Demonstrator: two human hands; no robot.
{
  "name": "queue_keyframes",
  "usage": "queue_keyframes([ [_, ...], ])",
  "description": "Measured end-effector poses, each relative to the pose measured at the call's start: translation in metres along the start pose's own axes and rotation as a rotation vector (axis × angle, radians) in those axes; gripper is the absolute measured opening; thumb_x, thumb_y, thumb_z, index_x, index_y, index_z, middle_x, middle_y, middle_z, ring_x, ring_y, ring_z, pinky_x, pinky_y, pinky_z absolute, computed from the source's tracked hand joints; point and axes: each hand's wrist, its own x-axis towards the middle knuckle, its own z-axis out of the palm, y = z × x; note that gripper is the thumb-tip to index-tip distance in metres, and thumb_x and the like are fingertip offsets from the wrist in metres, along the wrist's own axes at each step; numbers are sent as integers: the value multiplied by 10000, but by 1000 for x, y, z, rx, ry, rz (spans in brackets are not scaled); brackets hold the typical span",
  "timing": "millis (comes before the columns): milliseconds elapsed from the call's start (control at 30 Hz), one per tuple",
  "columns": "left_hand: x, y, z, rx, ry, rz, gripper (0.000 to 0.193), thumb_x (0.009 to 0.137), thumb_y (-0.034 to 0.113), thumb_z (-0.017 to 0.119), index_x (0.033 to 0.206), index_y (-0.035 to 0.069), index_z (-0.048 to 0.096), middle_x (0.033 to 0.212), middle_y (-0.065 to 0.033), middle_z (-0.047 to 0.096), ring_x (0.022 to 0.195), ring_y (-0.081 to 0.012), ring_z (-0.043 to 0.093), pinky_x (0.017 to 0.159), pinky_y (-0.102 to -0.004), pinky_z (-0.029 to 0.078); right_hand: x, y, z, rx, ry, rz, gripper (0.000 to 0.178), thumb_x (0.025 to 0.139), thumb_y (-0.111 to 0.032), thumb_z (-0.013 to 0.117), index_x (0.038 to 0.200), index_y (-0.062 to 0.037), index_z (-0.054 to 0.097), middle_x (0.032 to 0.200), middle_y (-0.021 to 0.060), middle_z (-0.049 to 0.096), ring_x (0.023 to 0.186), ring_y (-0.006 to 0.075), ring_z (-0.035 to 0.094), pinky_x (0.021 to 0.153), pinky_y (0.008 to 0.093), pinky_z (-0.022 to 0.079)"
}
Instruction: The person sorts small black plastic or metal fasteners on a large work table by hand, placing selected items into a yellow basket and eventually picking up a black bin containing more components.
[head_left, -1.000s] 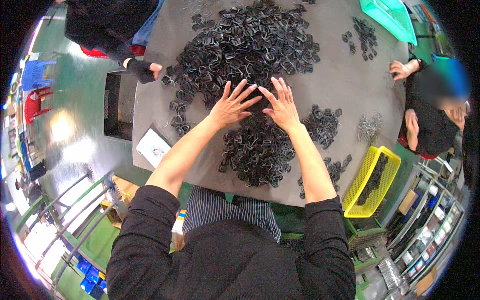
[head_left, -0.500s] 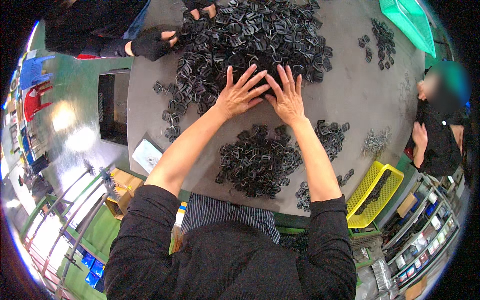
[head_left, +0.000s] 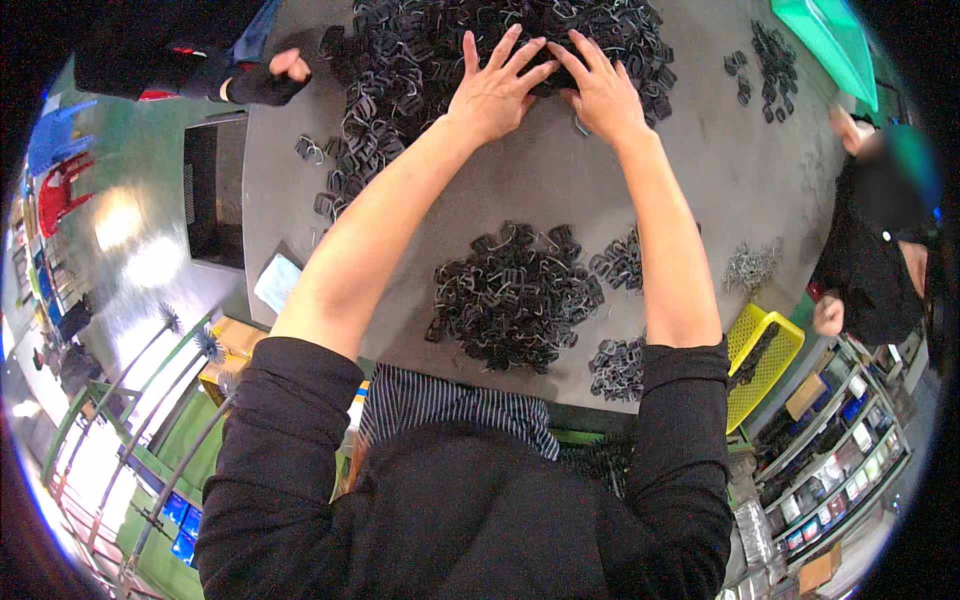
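My left hand [head_left: 493, 100] reaches forward with fingers spread, resting against the near side of a big heap of small black buckle-like pieces with metal wire loops [head_left: 415, 65]. Beside it, my right hand [head_left: 607, 98] is stretched out too, its fingers on the same heap and angled inward. The fingertips of both hands come near each other, and neither hand grips a piece. Closer to me, a smaller mound of the same black pieces [head_left: 515, 295] lies between my forearms. Further groups of pieces [head_left: 616, 370] sit partly behind my right forearm.
A co-worker's dark-gloved hand [head_left: 272, 78] is at the left edge; another person [head_left: 865, 265] stands at the right. A pile of metal wire pieces [head_left: 752, 266], a small black cluster [head_left: 775, 70], a yellow basket [head_left: 740, 405] and a green basket [head_left: 850, 60] are on the right.
Both my hands have moved forward, farther onto the big heap, with arms stretched longer. The co-worker's gloved hand at left has drawn back from the heap.
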Motion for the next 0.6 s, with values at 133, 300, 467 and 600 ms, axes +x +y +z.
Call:
queue_keyframes([
  [133, -29, 7, -29, -145, 66, 72, 554, 819, 200, 605, 1335, 294, 426, 1461, 5, 298, 1391, -237, 179, 1060, -636, 61, -17, -14, -41, 145, -40, 78, 525, 811, -139, 630, 1293, -261, 460, 1398, 49, 395, 1263, 256, 421, 996, 416, 399],
  [300, -96, 14, -58, -385, 136, 103, 471, 803, 94, 582, 1262, 162, 499, 1371, -52, 422, 1341, -262, 304, 1067, -542, 233, -113, -40, -65, 283, 400, 157, 340, 813, -123, 617, 1140, -218, 601, 1253, 43, 543, 1217, 290, 468, 991, 397, 392],
  [467, -164, 28, -65, -542, 45, 22, 442, 813, 41, 549, 1247, 114, 509, 1342, -83, 448, 1323, -289, 333, 1072, -489, 260, -245, -46, -33, 19, 271, 313, 306, 812, -221, 644, 1113, -272, 620, 1320, 20, 499, 1291, 282, 384, 1065, 515, 249],
  [600, -214, 31, -65, -545, 9, -100, 440, 817, -13, 524, 1246, 87, 512, 1336, -106, 456, 1318, -308, 343, 1076, -436, 280, -266, -49, -12, 4, 185, 232, 361, 802, -311, 646, 1157, -348, 589, 1383, -38, 435, 1336, 231, 325, 1088, 539, 176],
])
